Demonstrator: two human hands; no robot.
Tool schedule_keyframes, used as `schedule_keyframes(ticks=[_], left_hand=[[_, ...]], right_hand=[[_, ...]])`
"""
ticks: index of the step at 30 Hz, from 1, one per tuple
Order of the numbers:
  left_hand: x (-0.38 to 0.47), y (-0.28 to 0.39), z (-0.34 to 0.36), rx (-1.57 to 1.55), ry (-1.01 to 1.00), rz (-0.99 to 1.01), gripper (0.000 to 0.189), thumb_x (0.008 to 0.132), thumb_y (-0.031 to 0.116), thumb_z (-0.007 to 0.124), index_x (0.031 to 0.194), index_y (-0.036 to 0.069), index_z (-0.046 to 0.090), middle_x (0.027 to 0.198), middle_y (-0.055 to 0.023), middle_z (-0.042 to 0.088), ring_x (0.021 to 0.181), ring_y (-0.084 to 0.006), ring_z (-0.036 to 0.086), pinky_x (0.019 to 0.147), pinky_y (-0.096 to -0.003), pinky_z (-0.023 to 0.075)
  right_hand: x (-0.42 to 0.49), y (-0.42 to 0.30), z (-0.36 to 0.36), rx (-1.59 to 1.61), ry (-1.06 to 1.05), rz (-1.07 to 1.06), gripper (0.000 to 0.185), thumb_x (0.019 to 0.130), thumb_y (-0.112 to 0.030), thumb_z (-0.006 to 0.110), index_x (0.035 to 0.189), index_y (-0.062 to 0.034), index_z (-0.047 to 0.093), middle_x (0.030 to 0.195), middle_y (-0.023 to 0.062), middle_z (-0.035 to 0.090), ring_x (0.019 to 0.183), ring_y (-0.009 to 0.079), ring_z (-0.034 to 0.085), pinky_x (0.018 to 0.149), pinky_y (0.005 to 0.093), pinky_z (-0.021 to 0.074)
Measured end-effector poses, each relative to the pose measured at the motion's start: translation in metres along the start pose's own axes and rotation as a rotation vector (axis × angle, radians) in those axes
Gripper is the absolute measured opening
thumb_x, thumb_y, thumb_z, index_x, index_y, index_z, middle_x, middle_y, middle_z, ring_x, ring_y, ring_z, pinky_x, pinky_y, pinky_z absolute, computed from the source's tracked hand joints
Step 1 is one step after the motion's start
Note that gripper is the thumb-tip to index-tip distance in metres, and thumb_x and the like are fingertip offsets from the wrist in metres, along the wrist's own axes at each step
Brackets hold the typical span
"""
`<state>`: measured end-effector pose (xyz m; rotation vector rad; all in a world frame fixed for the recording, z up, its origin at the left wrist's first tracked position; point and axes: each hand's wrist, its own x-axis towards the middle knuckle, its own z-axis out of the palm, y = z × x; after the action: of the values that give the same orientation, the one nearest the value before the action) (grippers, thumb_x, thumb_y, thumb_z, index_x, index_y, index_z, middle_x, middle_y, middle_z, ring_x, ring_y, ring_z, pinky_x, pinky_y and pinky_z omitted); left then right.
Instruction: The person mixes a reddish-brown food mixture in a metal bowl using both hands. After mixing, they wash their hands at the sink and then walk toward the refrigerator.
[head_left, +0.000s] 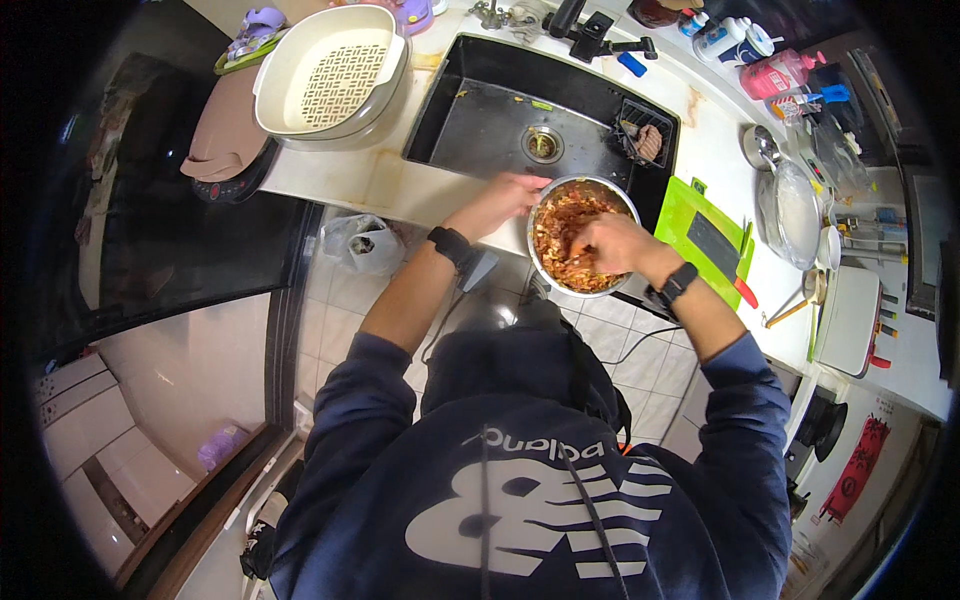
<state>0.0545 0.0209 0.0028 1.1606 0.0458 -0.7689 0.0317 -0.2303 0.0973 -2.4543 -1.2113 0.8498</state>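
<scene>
A round metal mixing bowl (616, 193) is at the front edge of the sink, nearest me. Inside it lies a reddish-brown chopped mixture (559, 232) with pale and yellowish bits, perhaps minced meat. My left hand (510, 201) grips the bowl's rim on its left side. My right hand (616, 244) reaches into the bowl from the right, fingers curled and partly sunk in the mixture. Whether those fingers hold anything is hidden. Both wrists wear dark bands.
Behind the bowl is a black sink (480, 112) with a faucet (592, 37). A green cutting board (675, 206) carries a knife (712, 244) on the right. A cream drain basket (277, 82) stands left. A plastic bag (360, 244) is below the counter. Bottles (772, 75) line the back right.
</scene>
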Motion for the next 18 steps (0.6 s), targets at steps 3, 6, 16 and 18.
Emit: schedule_keyframes(ticks=[3,6,16,18], left_hand=[[-0.004,-0.004,0.001,0.017,0.011,0.005,0.046,0.103,0.002,0.055,0.148,-0.007,0.053,0.135,-0.0137,0.066,0.118,-0.0178,0.065,0.100,-0.0308,0.0524],[-0.009,-0.007,0.001,0.075,0.030,0.011,0.046,0.103,0.003,0.055,0.149,-0.005,0.053,0.135,-0.0132,0.066,0.117,-0.0181,0.064,0.098,-0.0326,0.0528],[-0.031,-0.011,0.009,0.106,0.138,0.027,0.044,0.103,0.009,0.057,0.147,0.003,0.058,0.127,-0.0074,0.069,0.110,-0.0163,0.064,0.089,-0.0349,0.0526],[-0.033,-0.012,0.013,0.112,0.151,0.045,0.045,0.102,0.008,0.057,0.147,0.005,0.058,0.126,-0.0069,0.069,0.109,-0.0160,0.064,0.088,-0.0341,0.0527]], right_hand=[[-0.009,0.005,0.012,-0.041,0.090,0.185,0.038,0.074,-0.007,0.071,0.109,-0.0162,0.080,0.099,0.0141,0.077,0.100,0.0354,0.071,0.093,0.0456,0.0569],[0.000,0.007,0.032,-0.132,-0.012,0.318,0.040,0.075,-0.006,0.071,0.114,-0.0138,0.080,0.103,0.0167,0.076,0.104,0.0363,0.071,0.095,0.0450,0.0569],[0.036,0.001,0.005,0.066,0.316,0.378,0.043,0.083,-0.028,0.080,0.123,-0.0155,0.073,0.121,0.0185,0.073,0.113,0.0369,0.069,0.099,0.0426,0.0546],[0.049,-0.006,0.015,0.139,0.213,0.278,0.043,0.080,-0.022,0.075,0.122,-0.0147,0.073,0.118,0.0187,0.074,0.112,0.0382,0.069,0.098,0.0451,0.0545]])
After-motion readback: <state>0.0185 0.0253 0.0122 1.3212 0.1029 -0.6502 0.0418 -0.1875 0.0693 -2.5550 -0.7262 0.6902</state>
